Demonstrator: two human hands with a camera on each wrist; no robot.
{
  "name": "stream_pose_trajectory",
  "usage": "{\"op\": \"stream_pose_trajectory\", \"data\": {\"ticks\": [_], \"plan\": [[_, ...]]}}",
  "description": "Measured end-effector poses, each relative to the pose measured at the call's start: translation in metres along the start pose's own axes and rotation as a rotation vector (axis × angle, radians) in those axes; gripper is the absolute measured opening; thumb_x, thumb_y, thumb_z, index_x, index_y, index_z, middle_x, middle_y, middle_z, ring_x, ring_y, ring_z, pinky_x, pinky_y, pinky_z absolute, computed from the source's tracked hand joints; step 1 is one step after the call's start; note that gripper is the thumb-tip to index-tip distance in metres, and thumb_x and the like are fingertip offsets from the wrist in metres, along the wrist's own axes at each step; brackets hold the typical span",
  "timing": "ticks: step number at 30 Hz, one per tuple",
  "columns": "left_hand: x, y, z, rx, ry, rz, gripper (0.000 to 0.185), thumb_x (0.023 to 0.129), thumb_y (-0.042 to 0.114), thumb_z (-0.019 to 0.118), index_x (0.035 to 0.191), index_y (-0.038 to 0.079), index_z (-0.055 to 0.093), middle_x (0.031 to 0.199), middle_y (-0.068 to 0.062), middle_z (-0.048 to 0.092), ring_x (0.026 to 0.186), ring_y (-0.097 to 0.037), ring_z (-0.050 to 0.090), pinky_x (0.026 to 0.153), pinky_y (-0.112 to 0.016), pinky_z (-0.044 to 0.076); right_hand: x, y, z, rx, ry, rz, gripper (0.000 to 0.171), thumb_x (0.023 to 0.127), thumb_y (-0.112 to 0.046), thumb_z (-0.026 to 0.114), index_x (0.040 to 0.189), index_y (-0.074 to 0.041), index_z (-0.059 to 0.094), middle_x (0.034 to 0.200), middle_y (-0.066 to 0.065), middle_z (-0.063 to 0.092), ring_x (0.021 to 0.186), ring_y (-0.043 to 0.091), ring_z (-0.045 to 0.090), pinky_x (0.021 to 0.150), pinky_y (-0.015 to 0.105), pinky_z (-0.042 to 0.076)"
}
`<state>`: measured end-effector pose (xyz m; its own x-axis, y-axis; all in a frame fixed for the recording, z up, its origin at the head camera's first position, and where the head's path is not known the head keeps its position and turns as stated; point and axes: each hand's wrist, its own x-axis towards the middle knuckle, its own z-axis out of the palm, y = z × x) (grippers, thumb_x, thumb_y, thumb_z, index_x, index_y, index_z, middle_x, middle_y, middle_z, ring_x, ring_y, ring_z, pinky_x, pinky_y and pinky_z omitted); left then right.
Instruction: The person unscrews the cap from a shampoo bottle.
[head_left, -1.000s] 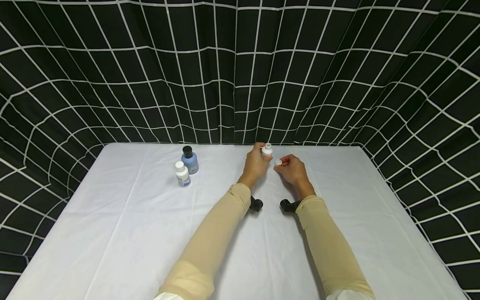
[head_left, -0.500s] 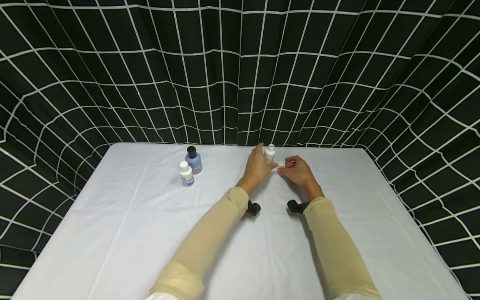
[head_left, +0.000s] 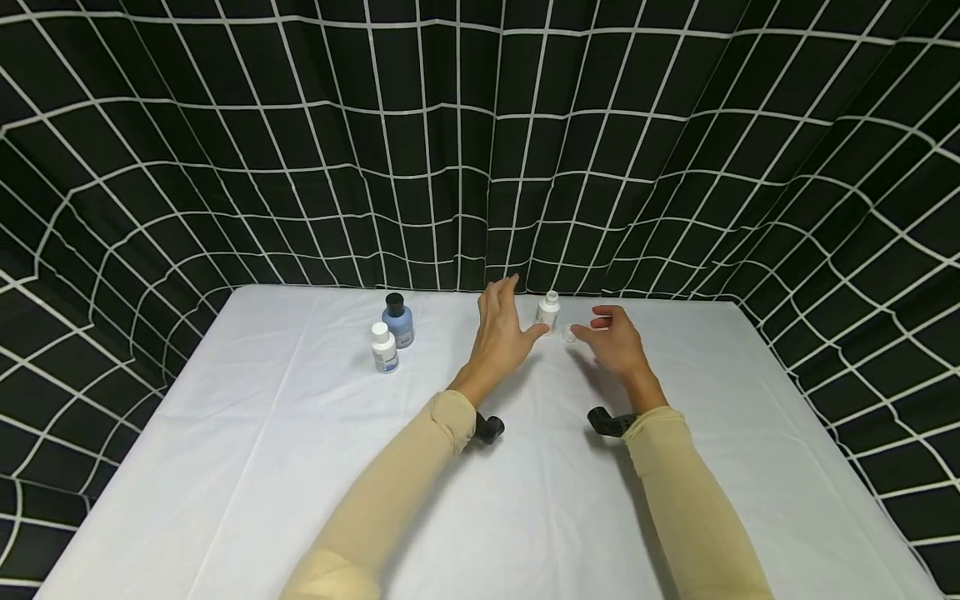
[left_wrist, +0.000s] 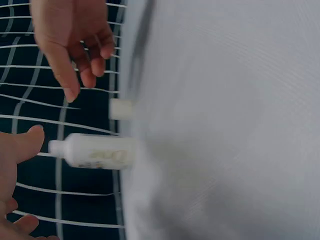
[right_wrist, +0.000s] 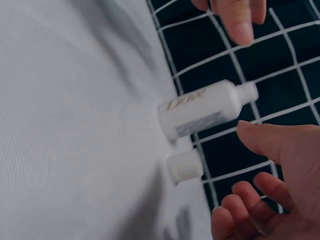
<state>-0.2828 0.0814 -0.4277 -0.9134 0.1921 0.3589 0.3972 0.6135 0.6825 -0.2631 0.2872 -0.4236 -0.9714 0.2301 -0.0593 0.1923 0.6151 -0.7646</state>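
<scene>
A small white Dove bottle (head_left: 548, 312) stands uncapped and upright near the table's back edge; its lettering shows in the right wrist view (right_wrist: 197, 109). Its white cap (head_left: 568, 334) lies on the cloth just to the right of it, apart from the bottle. To the left of the bottle is my left hand (head_left: 498, 333), fingers spread and holding nothing. My right hand (head_left: 615, 340) hovers beside the cap with its fingers loosely bent and nothing between them. In the left wrist view the cap (left_wrist: 120, 109) and bottle (left_wrist: 100, 151) sit apart from both hands.
At the left stand a white-capped bottle (head_left: 385, 348) and a blue bottle with a black cap (head_left: 398, 321), close together. White cloth covers the table (head_left: 225, 467). A black curtain with white grid lines (head_left: 420, 150) rises behind the back edge.
The bottle has been set down and my left hand has let go, drawing back to the left. My right hand has put the cap down, released it and moved slightly right.
</scene>
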Motion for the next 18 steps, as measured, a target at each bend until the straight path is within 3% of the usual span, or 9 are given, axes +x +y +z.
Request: {"op": "stream_pose_trajectory", "data": {"ticks": [5, 10, 18], "plan": [[-0.006, 0.007, -0.026, -0.039, 0.086, 0.049, 0.087, 0.088, 0.032, 0.081, 0.156, 0.01, 0.032, 0.159, -0.012, 0.031, 0.149, -0.028, 0.028, 0.121, -0.039, 0.038, -0.009, -0.015, -0.004, 0.071, 0.105, -0.062, 0.06, 0.095, -0.031, 0.07, 0.144, -0.005, 0.047, 0.133, 0.02, 0.06, 0.119, 0.034, 0.063, 0.088, 0.029, 0.046], [-0.012, 0.008, -0.051, -0.122, 0.163, 0.031, 0.08, 0.087, 0.03, 0.082, 0.152, 0.01, 0.039, 0.157, -0.012, 0.034, 0.145, -0.028, 0.033, 0.12, -0.041, 0.038, -0.018, -0.036, -0.004, 0.095, 0.18, -0.144, 0.052, 0.094, -0.026, 0.071, 0.136, -0.003, 0.052, 0.127, 0.02, 0.063, 0.11, 0.031, 0.063, 0.083, 0.024, 0.045], [-0.019, -0.005, -0.098, -0.254, 0.299, 0.001, 0.07, 0.085, 0.026, 0.084, 0.144, 0.01, 0.05, 0.143, -0.01, 0.051, 0.137, -0.026, 0.048, 0.117, -0.04, 0.041, -0.033, -0.071, 0.011, 0.116, 0.161, -0.281, 0.046, 0.093, -0.02, 0.073, 0.132, -0.002, 0.054, 0.121, 0.021, 0.065, 0.108, 0.032, 0.063, 0.083, 0.027, 0.047]]}}
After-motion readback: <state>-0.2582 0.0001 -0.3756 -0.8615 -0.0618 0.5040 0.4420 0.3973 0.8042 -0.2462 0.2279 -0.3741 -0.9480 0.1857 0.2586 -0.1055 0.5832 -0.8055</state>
